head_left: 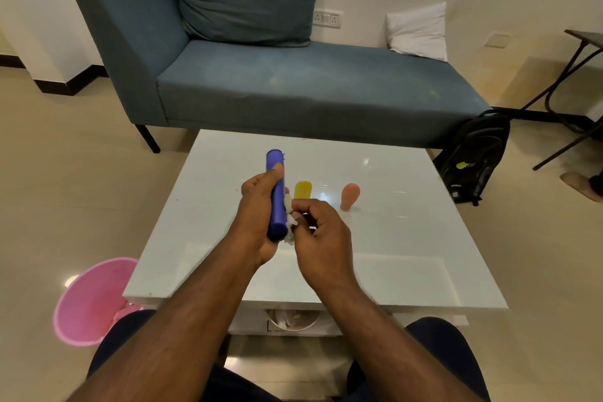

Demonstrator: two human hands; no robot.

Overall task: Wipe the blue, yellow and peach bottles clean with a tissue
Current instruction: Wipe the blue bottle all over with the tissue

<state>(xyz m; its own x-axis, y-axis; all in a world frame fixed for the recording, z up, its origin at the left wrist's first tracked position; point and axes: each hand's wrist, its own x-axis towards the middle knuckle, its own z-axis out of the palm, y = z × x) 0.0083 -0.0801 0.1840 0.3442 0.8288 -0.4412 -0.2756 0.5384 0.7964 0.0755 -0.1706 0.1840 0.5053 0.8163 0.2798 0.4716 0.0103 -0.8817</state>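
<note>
My left hand [257, 206] grips a tall blue bottle [276, 202] and holds it above the white table [391, 254], its thumb resting near the bottle's top. Against the bottle's right side, my right hand [319, 232] pinches a crumpled white tissue [289, 206]. The yellow bottle [302, 190] stands on the table just behind my right hand, partly hidden by it. To its right stands the peach bottle [349, 196], free of both hands.
A pink bucket [88, 300] sits on the floor at the table's left front corner. A blue sofa [293, 85] stands behind the table. A black backpack [473, 157] leans at the right. A shelf under the table holds a white object [290, 320].
</note>
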